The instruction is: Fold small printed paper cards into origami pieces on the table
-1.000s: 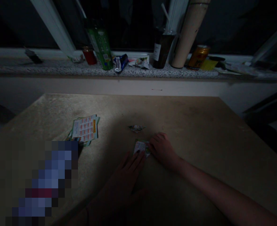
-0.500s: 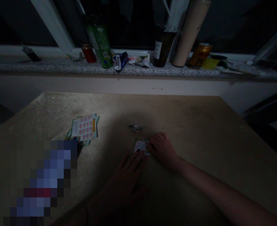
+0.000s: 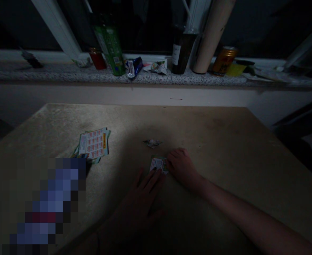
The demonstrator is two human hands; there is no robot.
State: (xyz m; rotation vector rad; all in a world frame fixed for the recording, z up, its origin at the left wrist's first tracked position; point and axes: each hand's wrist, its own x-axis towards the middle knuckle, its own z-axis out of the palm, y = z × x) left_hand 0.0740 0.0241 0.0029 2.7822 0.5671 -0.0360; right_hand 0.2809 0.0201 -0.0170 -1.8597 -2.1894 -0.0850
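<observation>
A small printed paper card point(image 3: 158, 163) lies on the table in front of me, light with lines of text and a green patch on its right part. My left hand point(image 3: 142, 198) rests flat with its fingers stretched out, the fingertips on the card's near edge. At the card's right edge, my right hand point(image 3: 182, 170) is curled, its fingertips pressed to that edge; the thumb is hidden. Just beyond the card sits a small folded paper triangle point(image 3: 152, 143), touched by neither hand.
A loose stack of printed cards point(image 3: 93, 143) lies on the table point(image 3: 211, 134) at left, beside a pixelated blue object point(image 3: 57, 194). On the granite windowsill point(image 3: 145, 80) stand a green container point(image 3: 110, 49), a dark cup point(image 3: 182, 53), a cardboard tube point(image 3: 211, 39) and an orange can point(image 3: 224, 61).
The whole view has shifted very slightly. Both hands stay at the card, with no clear change in their grip.
</observation>
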